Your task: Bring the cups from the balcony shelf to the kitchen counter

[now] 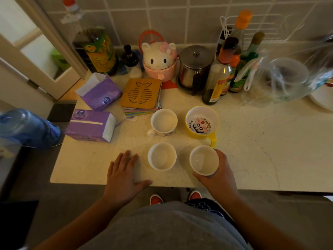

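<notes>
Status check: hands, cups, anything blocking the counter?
Right hand grip on front white cup. Left hand flat, empty. Four cups on counter. Nothing blocking.

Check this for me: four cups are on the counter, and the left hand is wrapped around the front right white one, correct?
Not quite. The head view shows the right hand wrapped around the front right white cup; the left hand lies flat on the counter. The rest holds: four cups are there.
</notes>
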